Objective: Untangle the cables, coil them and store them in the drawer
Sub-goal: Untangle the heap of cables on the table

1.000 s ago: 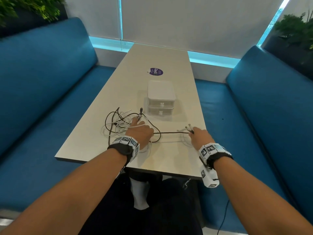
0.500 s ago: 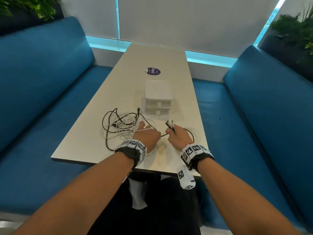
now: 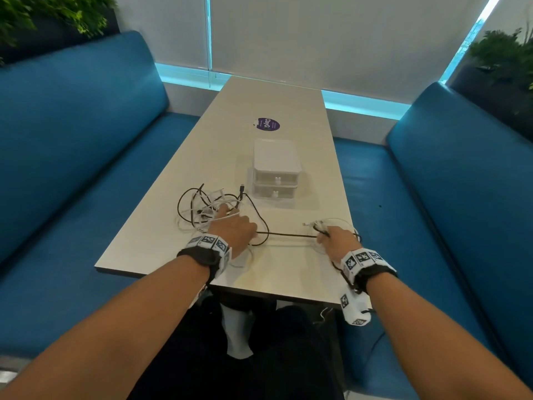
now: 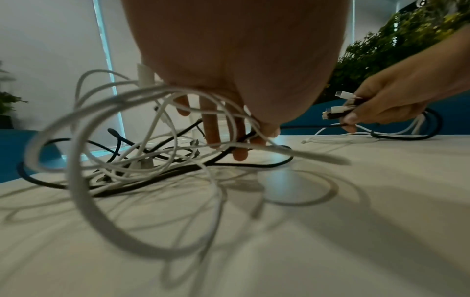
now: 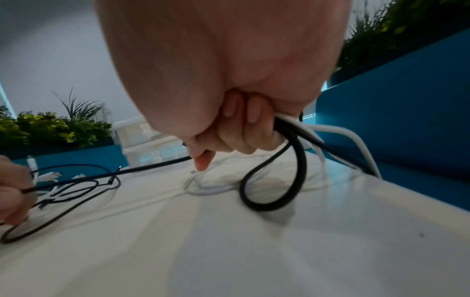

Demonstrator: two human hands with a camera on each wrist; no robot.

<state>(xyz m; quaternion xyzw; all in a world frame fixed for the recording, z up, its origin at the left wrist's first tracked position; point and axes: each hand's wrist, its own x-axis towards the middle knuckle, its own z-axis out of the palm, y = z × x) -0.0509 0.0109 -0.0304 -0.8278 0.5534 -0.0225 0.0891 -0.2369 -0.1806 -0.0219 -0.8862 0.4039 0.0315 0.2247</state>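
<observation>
A person sits at a pale table between blue benches. The right hand is clenched around a bundle of black and white cable ends, their plugs sticking out past the fingers, with loops hanging down by the table's right edge. One black cable runs fairly straight across the table from this hand to the left hand. The left hand rests on a loose heap of tangled cables, its fingers spread down into the pile; it appears to pin the black cable, though white loops blur the view from the left wrist.

A small white drawer unit with two closed drawers stands just beyond the heap. No cable is coiled or stored yet.

Likely risks: pulling the stretched black cable harder could tighten the knot in the heap rather than free it. White loops draped over the left hand's fingers could snag and drag the whole pile. The loops hanging off the right edge could slip and pull the held ends down.
</observation>
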